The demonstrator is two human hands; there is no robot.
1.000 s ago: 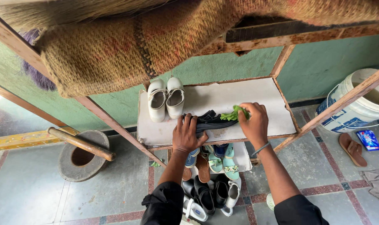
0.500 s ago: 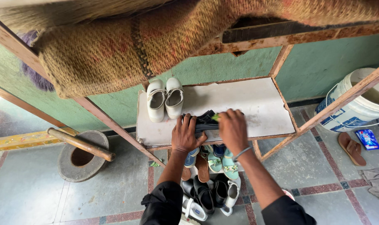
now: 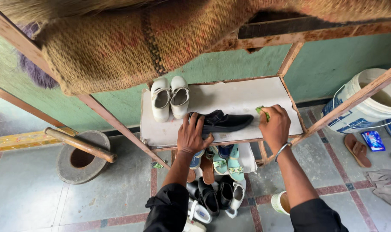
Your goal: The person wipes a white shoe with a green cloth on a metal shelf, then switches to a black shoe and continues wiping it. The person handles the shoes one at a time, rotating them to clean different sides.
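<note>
My left hand (image 3: 194, 134) presses down on the heel end of a black shoe (image 3: 224, 121) that lies on its side on the white shelf board (image 3: 242, 96). My right hand (image 3: 275, 125) is closed around a green cloth (image 3: 262, 112) and rests on the shelf just right of the shoe's toe. A pair of white shoes (image 3: 169, 98) stands at the shelf's back left, apart from both hands.
A lower shelf and the floor below hold several sandals and shoes (image 3: 217, 172). A woven mat (image 3: 131, 38) hangs over the rusty rack frame (image 3: 118, 124). A stone mortar with a wooden pestle (image 3: 80, 150) stands left; a white bucket (image 3: 367, 105) and a brown slipper (image 3: 356, 149) lie right.
My right hand with the green cloth slid left over the black shoe, then back right off its toe, so the shoe shows in full. My left hand stayed on the heel.
</note>
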